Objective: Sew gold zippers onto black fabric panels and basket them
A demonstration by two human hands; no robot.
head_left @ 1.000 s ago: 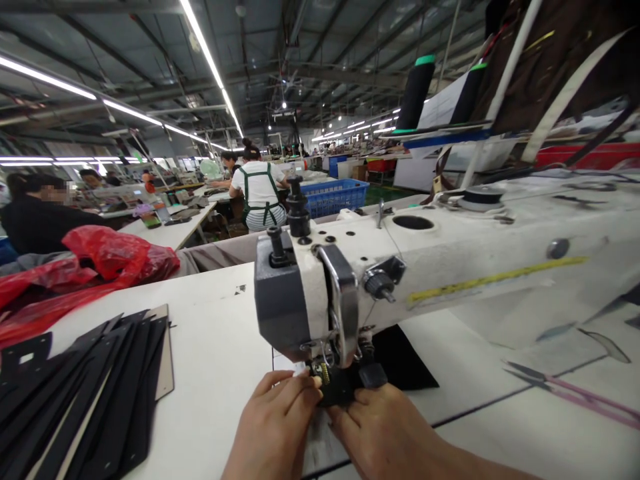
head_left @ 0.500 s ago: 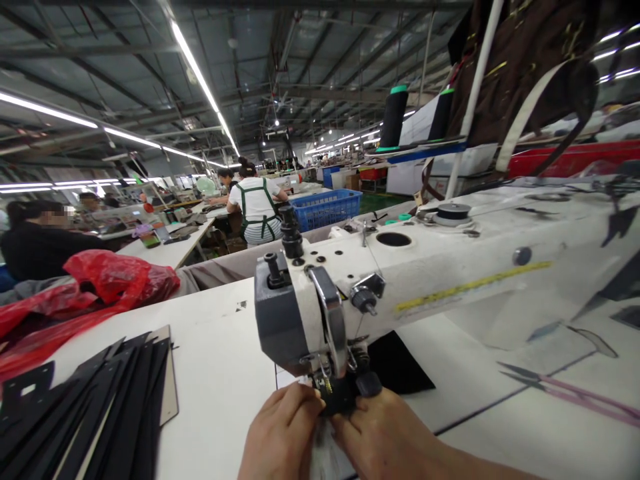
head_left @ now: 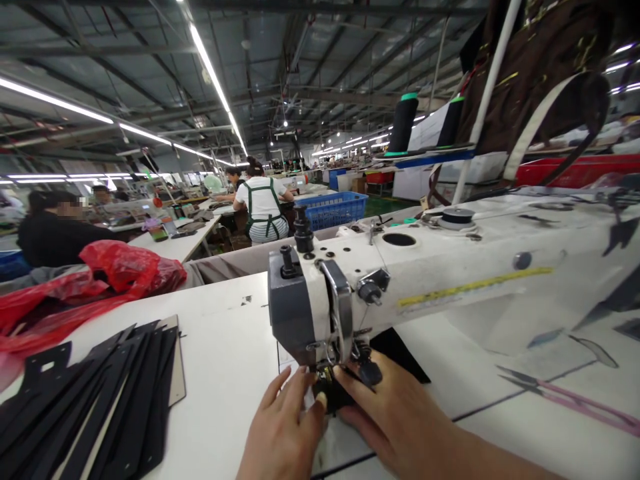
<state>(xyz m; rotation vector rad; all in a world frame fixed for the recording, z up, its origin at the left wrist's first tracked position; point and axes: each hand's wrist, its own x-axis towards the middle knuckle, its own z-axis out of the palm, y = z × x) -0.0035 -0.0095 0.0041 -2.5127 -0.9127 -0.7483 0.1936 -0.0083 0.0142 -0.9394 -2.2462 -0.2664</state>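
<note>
A white sewing machine point(head_left: 320, 293) with a grey head cover stands over the table, and a small black piece point(head_left: 341, 398) lies under its presser foot. My left hand point(head_left: 285, 423) holds the near left edge of that piece, thumb and fingertips close to the foot. From the right, my right hand point(head_left: 400, 407) grips the same piece, its index finger reaching in beside the foot. Part of the black piece is hidden by my fingers and the machine. Behind my right hand a flat black sheet point(head_left: 400, 352) shows on the table.
Several black strips with pale backs point(head_left: 115, 400) lie fanned out at left, near a red plastic bag point(head_left: 135, 267). Pink-handled scissors point(head_left: 575, 400) rest at right. Black thread cones point(head_left: 403, 127) stand behind the machine. A blue basket point(head_left: 335, 210) and people are farther back.
The view has shifted slightly. My left fingers have spread and lifted a little, and my right hand has moved forward along the presser foot's right side.
</note>
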